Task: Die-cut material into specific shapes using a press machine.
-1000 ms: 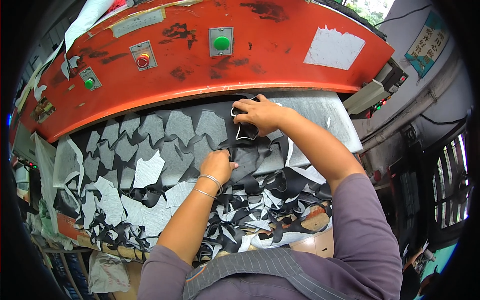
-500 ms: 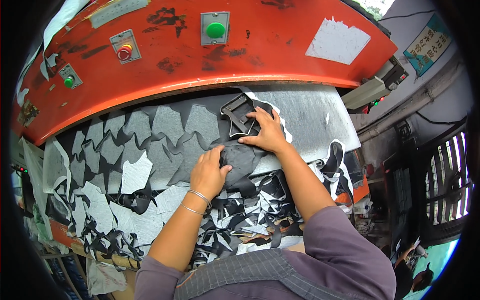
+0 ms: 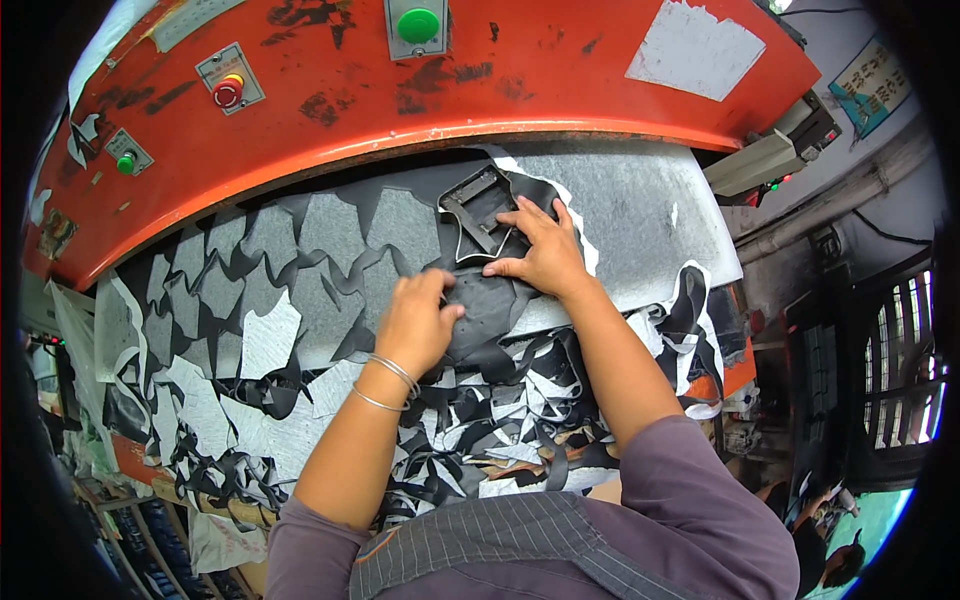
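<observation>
1. Red machine is spanning the background, its red button and green button facing the person; a grey board is lying beneath.
2. On the left, a black sheet is covering the board, rows of gaps running through it, with loose white pieces lying near its front edge. Stray scraps could be slipping under the sheet and making it sit unevenly.
3. The left hand is hovering over or touching a dark flap; thumb and forefinger are standing apart, but I cannot tell whether the hidden fingers are pinching. Any tug here could be wrinkling the material beside the cutter.
4. The metal cutter is lying on the sheet, beyond and right of the left hand. An accidental nudge leftward could be making it overlap a gap.
5. The right hand is spreading its fingers against the cutter's right side, thumb apart near its lower edge, not clamping; the cutter is sitting left of the palm, under the fingertips. Uneven pressure could be twisting it.
</observation>
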Motion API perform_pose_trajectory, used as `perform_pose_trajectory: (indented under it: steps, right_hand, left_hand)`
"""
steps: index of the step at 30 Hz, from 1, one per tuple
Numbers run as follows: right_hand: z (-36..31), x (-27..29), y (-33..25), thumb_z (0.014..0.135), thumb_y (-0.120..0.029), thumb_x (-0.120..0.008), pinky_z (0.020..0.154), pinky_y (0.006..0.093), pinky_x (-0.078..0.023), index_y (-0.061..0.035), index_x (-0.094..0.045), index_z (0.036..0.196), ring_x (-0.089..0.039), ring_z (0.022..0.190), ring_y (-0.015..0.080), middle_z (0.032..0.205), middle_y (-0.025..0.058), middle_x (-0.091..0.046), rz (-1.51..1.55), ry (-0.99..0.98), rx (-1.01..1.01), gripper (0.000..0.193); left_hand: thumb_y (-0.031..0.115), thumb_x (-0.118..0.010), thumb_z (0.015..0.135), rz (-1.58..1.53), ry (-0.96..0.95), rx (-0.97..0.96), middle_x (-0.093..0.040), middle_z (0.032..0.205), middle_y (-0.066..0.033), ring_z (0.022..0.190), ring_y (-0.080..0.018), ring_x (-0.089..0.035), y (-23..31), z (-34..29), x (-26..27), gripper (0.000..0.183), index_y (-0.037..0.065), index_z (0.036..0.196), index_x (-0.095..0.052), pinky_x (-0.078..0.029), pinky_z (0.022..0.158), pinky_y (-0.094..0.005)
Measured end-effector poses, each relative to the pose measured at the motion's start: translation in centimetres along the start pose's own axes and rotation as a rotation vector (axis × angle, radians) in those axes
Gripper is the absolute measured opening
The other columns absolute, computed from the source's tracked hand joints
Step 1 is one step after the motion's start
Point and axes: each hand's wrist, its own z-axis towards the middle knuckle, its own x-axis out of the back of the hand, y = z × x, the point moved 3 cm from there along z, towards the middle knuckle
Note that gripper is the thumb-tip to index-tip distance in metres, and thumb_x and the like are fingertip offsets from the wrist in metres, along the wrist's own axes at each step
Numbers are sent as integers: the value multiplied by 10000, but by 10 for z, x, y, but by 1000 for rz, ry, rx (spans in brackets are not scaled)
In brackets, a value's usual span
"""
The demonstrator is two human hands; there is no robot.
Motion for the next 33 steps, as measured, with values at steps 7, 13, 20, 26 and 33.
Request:
perform_pose_trajectory:
  steps: [7,13,20,26,33]
  right_hand:
    - [5,-5,-4,576,-576,-785,1122,536,-180,-109,-602,1166,-431,1319,286,1262,189,-581,19,-21,25,775]
    - [4,-1,3,621,-533,-786,1126,533,-161,-135,-593,1178,-421,1326,293,1306,202,-546,30,-36,24,712]
    - [7,2,2,627,-480,-812,1130,538,-148,-127,-609,1171,-413,1334,291,1286,211,-561,22,-50,43,679]
    - [-4,20,-18,640,-468,-813,1111,493,-220,-104,-553,1264,-421,1314,331,1324,210,-525,92,35,-19,767]
    - [-12,78,-98,768,-264,-790,903,380,-475,-26,-533,1257,-613,1033,277,1125,182,-627,517,251,-148,602]
  left_hand:
    - [55,-589,813,-47,254,-68,-611,1184,-144,1132,-327,-511,-38,56,-1,550,9,1336,-424,-399,971,-402]
    - [48,-533,815,36,216,-123,-585,1279,-108,1224,-315,-474,-44,62,-22,657,-36,1419,-287,-319,1053,-414]
    - [60,-536,813,36,186,-123,-577,1286,-113,1242,-310,-464,-46,67,-16,630,-36,1396,-315,-316,1061,-416]
    - [76,-591,815,-145,194,-108,-560,1291,-148,1255,-312,-469,-59,43,24,559,0,1343,-425,-334,1071,-394]
    - [44,-566,890,-312,929,129,-481,1397,-150,1275,-250,-473,-179,-26,219,512,34,1384,-430,-379,1044,-358]
